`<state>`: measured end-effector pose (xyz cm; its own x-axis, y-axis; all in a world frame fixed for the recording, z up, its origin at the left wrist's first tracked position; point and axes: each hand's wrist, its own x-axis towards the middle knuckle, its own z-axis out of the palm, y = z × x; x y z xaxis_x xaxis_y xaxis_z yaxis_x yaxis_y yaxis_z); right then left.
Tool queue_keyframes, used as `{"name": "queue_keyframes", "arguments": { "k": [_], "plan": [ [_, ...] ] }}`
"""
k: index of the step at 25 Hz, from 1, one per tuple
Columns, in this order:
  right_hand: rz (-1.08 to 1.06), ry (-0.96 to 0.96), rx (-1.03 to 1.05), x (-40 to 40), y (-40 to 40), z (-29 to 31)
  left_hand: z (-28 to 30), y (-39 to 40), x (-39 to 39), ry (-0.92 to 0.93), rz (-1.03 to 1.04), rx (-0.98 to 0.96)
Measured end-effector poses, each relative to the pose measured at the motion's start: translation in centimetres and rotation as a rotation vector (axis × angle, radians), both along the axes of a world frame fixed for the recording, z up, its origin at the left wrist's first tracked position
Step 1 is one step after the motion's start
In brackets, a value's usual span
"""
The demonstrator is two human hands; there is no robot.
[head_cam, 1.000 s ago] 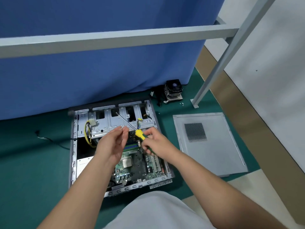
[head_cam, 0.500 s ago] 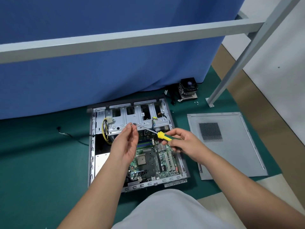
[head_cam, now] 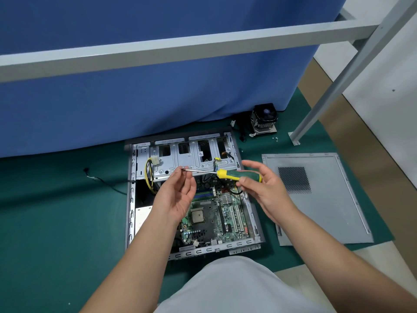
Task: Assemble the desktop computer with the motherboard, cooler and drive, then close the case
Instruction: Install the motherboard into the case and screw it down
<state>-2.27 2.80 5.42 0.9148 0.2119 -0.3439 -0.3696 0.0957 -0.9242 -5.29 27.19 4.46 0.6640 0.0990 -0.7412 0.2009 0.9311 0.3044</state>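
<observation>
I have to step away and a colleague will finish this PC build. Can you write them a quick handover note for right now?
Right hand holds the screwdriver by its handle; left hand pinches its tip.
The case lies open on the green mat, motherboard inside, CPU socket bare.
The cooler sits on the mat behind the case; the side panel lies right of it.
Left: fit cooler and drive, close the case. No drive in view.

Green mat (head_cam: 56,222) bears case (head_cam: 130,199), panel (head_cam: 327,211), seemingly cooler (head_cam: 264,120).
</observation>
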Motion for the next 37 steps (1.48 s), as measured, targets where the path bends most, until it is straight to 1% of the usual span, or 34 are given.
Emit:
{"name": "queue_keyframes", "arguments": {
  "k": [2,5,8,16,23,27,30,31,33,35,37],
  "plan": [
    [-0.129,-0.035,0.041,0.0,0.4,0.2,0.0,-0.1,0.1,-0.014,-0.01,-0.011],
    [-0.194,-0.084,-0.016,-0.2,0.9,0.5,-0.1,-0.3,0.1,-0.025,-0.034,-0.039],
    [-0.186,-0.116,-0.103,-0.4,1.3,0.5,-0.3,-0.1,0.0,-0.023,-0.044,-0.052],
    [-0.171,-0.119,-0.139,-0.4,1.4,0.7,-0.2,-0.1,0.0,0.007,-0.039,-0.049],
    [-0.163,-0.117,-0.166,-0.5,1.6,0.9,0.0,-0.2,0.0,0.007,0.025,-0.092],
    [-0.147,-0.172,-0.211,-0.7,1.7,1.0,0.1,-0.2,0.1,0.024,0.041,-0.095],
    [-0.1,-0.261,-0.261,-1.2,1.6,1.0,0.0,-0.2,0.1,0.027,0.062,-0.115],
    [-0.078,-0.277,-0.258,-1.3,1.5,1.1,0.0,-0.2,0.1,0.024,0.058,-0.118],
    [-0.053,-0.247,-0.217,-1.3,1.2,1.2,0.0,-0.2,0.1,0.015,0.03,-0.11],
    [-0.058,-0.153,-0.126,-1.1,1.2,1.2,-0.1,-0.3,0.1,-0.003,-0.003,-0.093],
    [-0.11,-0.066,-0.026,-1.1,1.2,1.0,-0.3,-0.4,-0.1,-0.025,-0.03,-0.079]
  ]
}}
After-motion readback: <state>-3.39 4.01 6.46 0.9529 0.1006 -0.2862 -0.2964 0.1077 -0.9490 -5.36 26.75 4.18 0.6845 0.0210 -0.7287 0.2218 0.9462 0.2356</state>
